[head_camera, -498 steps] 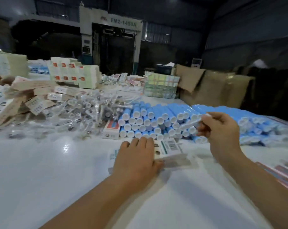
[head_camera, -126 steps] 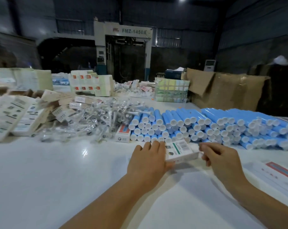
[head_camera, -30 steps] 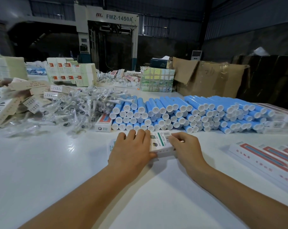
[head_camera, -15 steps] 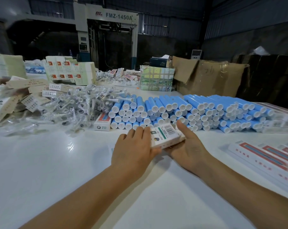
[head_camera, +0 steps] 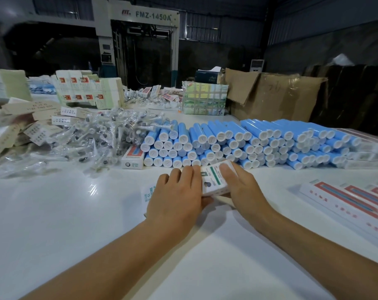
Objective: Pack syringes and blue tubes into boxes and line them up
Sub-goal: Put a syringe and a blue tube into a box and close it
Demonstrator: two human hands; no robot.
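A small white box [head_camera: 214,180] with a green stripe is held just above the white table [head_camera: 64,213], between both hands. My left hand [head_camera: 177,195] lies over the box's left part, fingers forward, covering most of it. My right hand [head_camera: 242,187] grips its right end, thumb on top. Behind them lies a long stack of blue tubes [head_camera: 248,141] with white caps facing me. A heap of bagged syringes [head_camera: 101,135] lies to the left of the tubes. One closed box [head_camera: 133,158] stands between the syringes and the tubes.
Packed boxes [head_camera: 357,202] lie in a row at the right table edge. Flat unfolded cartons [head_camera: 12,131] pile up at the far left. Stacked cartons [head_camera: 88,92], a brown cardboard box [head_camera: 274,94] and a large machine [head_camera: 140,40] stand behind.
My right hand has shifted from under the box's right end to a grip over it with the thumb on top. The box has come down toward the table. My left hand stays over it.
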